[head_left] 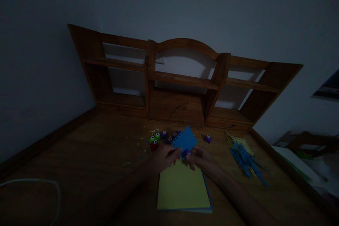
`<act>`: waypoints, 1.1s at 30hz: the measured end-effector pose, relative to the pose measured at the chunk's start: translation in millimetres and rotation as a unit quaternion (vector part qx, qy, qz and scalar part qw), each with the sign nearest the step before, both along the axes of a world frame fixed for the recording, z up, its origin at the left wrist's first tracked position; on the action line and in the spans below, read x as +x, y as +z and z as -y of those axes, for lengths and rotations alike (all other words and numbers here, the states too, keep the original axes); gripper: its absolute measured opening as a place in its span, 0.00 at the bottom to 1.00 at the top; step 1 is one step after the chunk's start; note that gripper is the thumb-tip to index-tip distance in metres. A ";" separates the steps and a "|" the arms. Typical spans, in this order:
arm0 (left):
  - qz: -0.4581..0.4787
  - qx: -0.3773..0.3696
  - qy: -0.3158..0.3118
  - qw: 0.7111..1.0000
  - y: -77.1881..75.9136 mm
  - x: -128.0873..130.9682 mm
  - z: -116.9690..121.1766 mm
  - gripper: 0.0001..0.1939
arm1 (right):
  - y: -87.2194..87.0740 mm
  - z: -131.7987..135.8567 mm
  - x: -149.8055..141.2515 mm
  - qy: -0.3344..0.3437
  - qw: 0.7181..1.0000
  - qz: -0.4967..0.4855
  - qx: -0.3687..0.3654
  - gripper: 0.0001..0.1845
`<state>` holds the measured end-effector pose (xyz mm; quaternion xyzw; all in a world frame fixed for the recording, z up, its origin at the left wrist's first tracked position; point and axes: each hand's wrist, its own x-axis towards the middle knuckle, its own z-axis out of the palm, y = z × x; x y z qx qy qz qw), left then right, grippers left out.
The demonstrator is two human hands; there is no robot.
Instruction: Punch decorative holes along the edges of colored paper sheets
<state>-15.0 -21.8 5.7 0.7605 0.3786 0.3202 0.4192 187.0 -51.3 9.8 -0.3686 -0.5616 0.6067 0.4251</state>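
1. the left hand [161,158] is grasping the blue card [188,138] with its fingers, at the lower left side of this card.
2. the right hand [204,159] has its fingers closed around a purple punch [185,154], which is at the card's lower edge.
3. the blue card is near the far end of the yellow paper [182,189], and it shows small holes along its left edge.
4. beyond the left hand, green punches [157,136] and a red punch [153,145] stand on the desk [87,169].
5. a lone punch [208,139], also purple, stands to the right of the card.
6. farther right, blue strips [245,160] lie partly over yellow perforated strips [245,143].
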 end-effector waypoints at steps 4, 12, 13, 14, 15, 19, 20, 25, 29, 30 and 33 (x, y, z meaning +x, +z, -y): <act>0.003 0.001 0.003 1.000 1.8 0.8 0.3 0.25 | -4.6 -1.4 -0.3 -0.005 1.000 -0.003 -0.004 0.15; 0.014 0.033 -0.029 0.999 10.1 -2.1 4.5 0.16 | 3.6 0.8 -3.7 -0.023 0.999 -0.046 -0.004 0.15; 0.013 0.035 -0.027 0.999 8.7 -2.0 3.7 0.16 | 4.7 1.5 -4.3 -0.023 0.999 -0.049 -0.008 0.15; 0.012 0.037 -0.027 0.999 7.1 -1.8 2.8 0.16 | 5.3 2.1 -4.8 -0.022 0.998 -0.051 -0.011 0.15; 0.012 0.037 -0.028 0.999 5.6 -1.5 1.8 0.16 | 5.5 2.6 -5.1 -0.021 0.998 -0.053 -0.012 0.15; 0.007 0.038 -0.035 0.999 3.2 -1.1 0.0 0.15 | 3.2 2.0 -5.4 -0.017 0.998 -0.056 -0.009 0.14; 0.007 0.039 -0.037 0.999 3.4 -1.2 0.0 0.15 | 2.3 1.6 -5.3 -0.017 0.998 -0.054 -0.009 0.14; 0.012 0.040 -0.041 0.998 2.8 -1.3 -0.5 0.14 | 0.7 1.0 -5.3 -0.026 0.998 -0.062 -0.011 0.14; 0.004 0.043 -0.035 0.998 1.3 -1.5 -1.2 0.14 | 0.4 1.2 -5.4 -0.021 0.998 -0.054 -0.014 0.12; 0.002 0.045 -0.035 0.998 1.8 -1.7 -1.1 0.14 | -0.2 1.0 -5.5 -0.021 0.998 -0.051 -0.014 0.12; 0.002 0.054 -0.044 0.998 4.1 -2.3 -0.6 0.14 | -2.4 0.1 -5.6 -0.027 0.998 -0.048 -0.012 0.14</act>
